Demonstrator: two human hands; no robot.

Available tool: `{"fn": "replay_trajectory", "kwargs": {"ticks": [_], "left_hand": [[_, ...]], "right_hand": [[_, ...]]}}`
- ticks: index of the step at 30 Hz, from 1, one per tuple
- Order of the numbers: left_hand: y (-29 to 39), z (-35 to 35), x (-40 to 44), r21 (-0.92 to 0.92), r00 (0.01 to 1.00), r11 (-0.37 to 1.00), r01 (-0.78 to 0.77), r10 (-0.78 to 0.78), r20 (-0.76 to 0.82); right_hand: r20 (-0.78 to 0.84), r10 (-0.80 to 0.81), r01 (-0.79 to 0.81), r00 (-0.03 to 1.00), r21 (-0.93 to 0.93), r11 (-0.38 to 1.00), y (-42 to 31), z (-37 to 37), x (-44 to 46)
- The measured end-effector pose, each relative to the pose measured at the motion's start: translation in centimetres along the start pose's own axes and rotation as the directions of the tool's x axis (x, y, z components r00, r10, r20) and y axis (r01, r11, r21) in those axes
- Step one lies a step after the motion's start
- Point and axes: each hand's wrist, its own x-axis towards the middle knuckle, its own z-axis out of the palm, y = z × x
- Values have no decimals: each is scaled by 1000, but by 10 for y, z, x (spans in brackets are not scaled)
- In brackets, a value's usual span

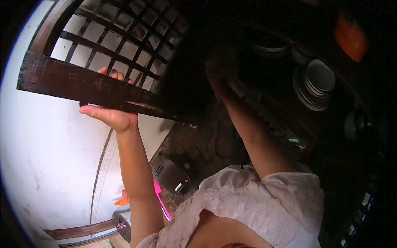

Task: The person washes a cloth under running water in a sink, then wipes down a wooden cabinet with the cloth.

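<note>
A dark brown wooden lattice door (82, 78) stands at the upper left, its bars crossing in a grid. My left hand (113, 116) is closed round the door's bottom rail, with the thumb below and the fingertips showing above it. My right arm reaches up into the dark interior of a cabinet. There my right hand (221, 62) is very dim, and its fingers cannot be made out. Right of it, a stack of bowls and plates (319, 78) sits in the shadow.
A round grey and black appliance (170, 175) lies low at the centre, with a pink object (161, 198) beside it. An orange bottle (122, 202) is near the white wall (49, 157). At the upper right hangs a blurred orange object (350, 37).
</note>
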Motion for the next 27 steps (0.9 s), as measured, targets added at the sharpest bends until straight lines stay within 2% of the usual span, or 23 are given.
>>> {"fn": "replay_trajectory", "kwargs": {"ticks": [3,7,10,11,12,13,14,15,16,17,19,20,21,22,24,26,27], "left_hand": [[0,3,2,10,1000,1000,-5,5,-22],[0,1,-1,-4,1000,1000,-7,7,-6],[-2,-2,0,-57,1000,998,-19,18,-10],[1,-1,-1,13,1000,1000,-20,20,-20],[2,-1,-1,82,999,996,-21,23,-28],[1,-3,0,58,999,998,-30,32,-27],[0,-4,-1,45,999,998,-40,41,-26],[0,-4,-1,63,997,997,-54,58,-54],[0,-2,1,80,994,994,-69,75,-79],[1,1,0,69,994,995,-78,83,-76],[4,4,-3,64,992,997,-38,45,-117],[5,6,-4,65,992,997,-41,48,-118],[5,7,-4,55,990,998,-44,51,-132],[5,7,-4,49,987,998,-49,56,-148],[3,5,-4,64,990,997,-46,54,-133],[3,4,0,85,993,996,-38,47,-109],[4,3,1,95,996,995,-19,27,-80]], "right_hand": [[-17,234,-233,972,42,972,37,26,-60],[44,494,-495,869,50,867,54,57,-111],[-53,486,-485,872,28,874,50,79,-142],[-113,435,-436,894,12,900,50,84,-153],[315,419,-482,852,158,862,58,79,-166],[306,416,-477,856,158,865,22,47,-159],[545,321,-352,774,-50,935,-17,10,-152],[747,270,-163,607,-216,963,-50,-20,-146],[739,271,-157,617,-222,962,-57,-28,-147],[812,405,-333,420,-277,901,-62,-34,-147],[851,488,-478,192,-353,804,-75,-41,-161],[798,522,-784,301,-105,612,-84,-46,-177],[721,587,-922,369,202,331,-88,-47,-184],[728,579,-922,367,201,331,-78,-40,-182],[770,497,-825,401,69,561,-52,-16,-172],[800,504,-881,327,65,468,-62,-11,-151],[788,503,-831,354,17,556,-55,-1,-148]]}}
